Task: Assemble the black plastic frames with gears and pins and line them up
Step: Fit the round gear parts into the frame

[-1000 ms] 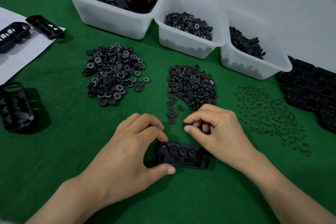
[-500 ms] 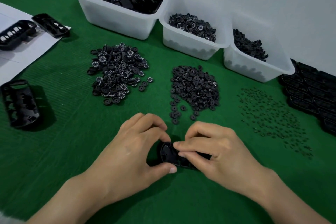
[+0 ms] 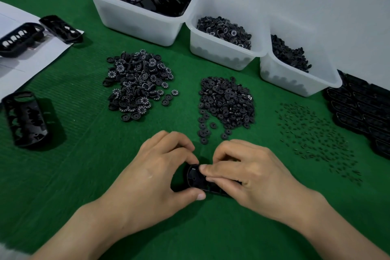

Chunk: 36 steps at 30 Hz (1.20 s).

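Observation:
A black plastic frame (image 3: 195, 178) lies on the green mat in front of me, mostly covered by my hands. My left hand (image 3: 154, 173) grips its left end between thumb and curled fingers. My right hand (image 3: 249, 175) lies over the frame's right part, its fingertips pressing on the frame's top near the left end; whether they pinch a small part is hidden. Behind the hands lie a pile of numbered gears (image 3: 137, 84), a pile of plain black gears (image 3: 228, 101) and scattered pins (image 3: 314, 133). Finished frames (image 3: 363, 112) are lined up at the right edge.
Three white bins stand at the back: frames (image 3: 137, 15), numbered gears (image 3: 221, 55), small black parts (image 3: 295, 78). A loose frame (image 3: 25, 118) lies at the left. Two more frames (image 3: 61, 29) rest on white paper (image 3: 31, 61) at far left.
My right hand has come down from the plain gear pile onto the frame and now covers most of it. The left hand has kept its hold on the left end.

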Each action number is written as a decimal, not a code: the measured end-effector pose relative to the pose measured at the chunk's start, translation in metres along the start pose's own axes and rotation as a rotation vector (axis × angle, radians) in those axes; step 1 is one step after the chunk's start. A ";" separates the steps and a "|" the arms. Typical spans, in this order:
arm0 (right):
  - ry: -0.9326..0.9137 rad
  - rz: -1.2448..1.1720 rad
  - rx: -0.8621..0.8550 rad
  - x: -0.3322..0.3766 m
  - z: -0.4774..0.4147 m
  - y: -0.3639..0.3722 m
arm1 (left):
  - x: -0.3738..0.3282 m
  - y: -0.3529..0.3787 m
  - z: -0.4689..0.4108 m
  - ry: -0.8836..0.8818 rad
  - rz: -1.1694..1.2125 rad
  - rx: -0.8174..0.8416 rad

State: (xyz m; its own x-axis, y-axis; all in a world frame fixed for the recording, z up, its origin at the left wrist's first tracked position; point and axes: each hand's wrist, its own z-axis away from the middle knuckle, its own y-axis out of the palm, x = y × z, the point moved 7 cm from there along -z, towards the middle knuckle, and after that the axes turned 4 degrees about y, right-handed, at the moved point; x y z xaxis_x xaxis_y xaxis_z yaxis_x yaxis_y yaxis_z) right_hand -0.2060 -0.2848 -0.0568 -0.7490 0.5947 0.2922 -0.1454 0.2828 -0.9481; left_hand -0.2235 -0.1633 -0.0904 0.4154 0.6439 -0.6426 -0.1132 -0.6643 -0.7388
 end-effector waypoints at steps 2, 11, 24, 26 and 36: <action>-0.016 0.033 0.033 0.000 -0.003 -0.001 | 0.000 0.000 0.000 -0.003 0.006 0.004; 0.103 -0.196 0.055 -0.006 -0.007 -0.003 | 0.001 0.000 -0.001 -0.003 0.009 0.003; 0.415 0.035 -0.142 -0.058 -0.037 -0.009 | 0.001 0.000 0.000 -0.019 0.017 0.012; 0.422 0.028 -0.115 -0.057 -0.041 -0.006 | 0.001 0.000 0.000 -0.021 0.022 0.011; 0.166 -0.116 -0.035 -0.016 0.011 -0.011 | 0.001 0.001 0.000 -0.013 0.022 0.005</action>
State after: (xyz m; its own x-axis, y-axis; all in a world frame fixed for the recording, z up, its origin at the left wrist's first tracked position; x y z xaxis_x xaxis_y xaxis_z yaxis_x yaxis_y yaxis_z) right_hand -0.1999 -0.3054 -0.0528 -0.6115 0.6712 0.4190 -0.1997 0.3814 -0.9026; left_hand -0.2233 -0.1628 -0.0919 0.4005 0.6339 -0.6617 -0.1265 -0.6770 -0.7251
